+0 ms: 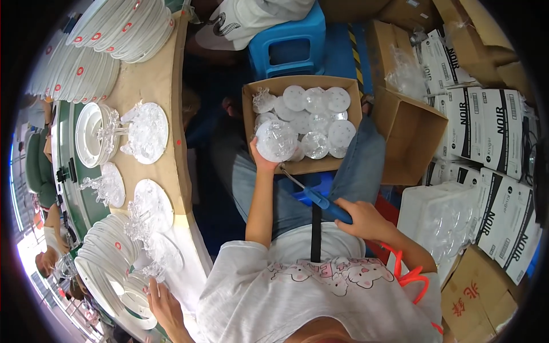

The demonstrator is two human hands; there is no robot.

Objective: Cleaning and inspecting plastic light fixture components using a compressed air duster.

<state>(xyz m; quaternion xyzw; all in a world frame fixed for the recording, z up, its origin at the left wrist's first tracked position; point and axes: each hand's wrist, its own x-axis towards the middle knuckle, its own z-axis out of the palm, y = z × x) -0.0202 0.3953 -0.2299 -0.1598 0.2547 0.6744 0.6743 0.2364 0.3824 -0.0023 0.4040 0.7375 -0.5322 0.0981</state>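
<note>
— Right, what's in each hand?

— Left hand (262,162) is wrapped round a clear plastic disc (276,140), palm behind it and fingers on its rim, lifting it at the near edge of the box (302,167) on the lap. Right hand (360,219) is clenched on the blue handle of a screwdriver (320,198).

— Which way does the tool point?

— Its long axis runs from the right hand up and to the left, metal tip ending just under the left wrist, close below the disc. So the disc lies up-left of the right grip, along the line of the shaft, more or less.

— Touching yet?

— I can't tell; the tip sits right by the box edge and the wrist hides the last bit.

— And the box?

— Full of more discs (318,114), white and clear, lying flat. It rests across the knees, in front of a blue stool (289,46).

— Anyone else?

— A second person's hand (163,303) at the bench (166,103) on the left, by stacked white rings (108,257). An orange coiled cord (413,277) trails off behind the right forearm.
</note>
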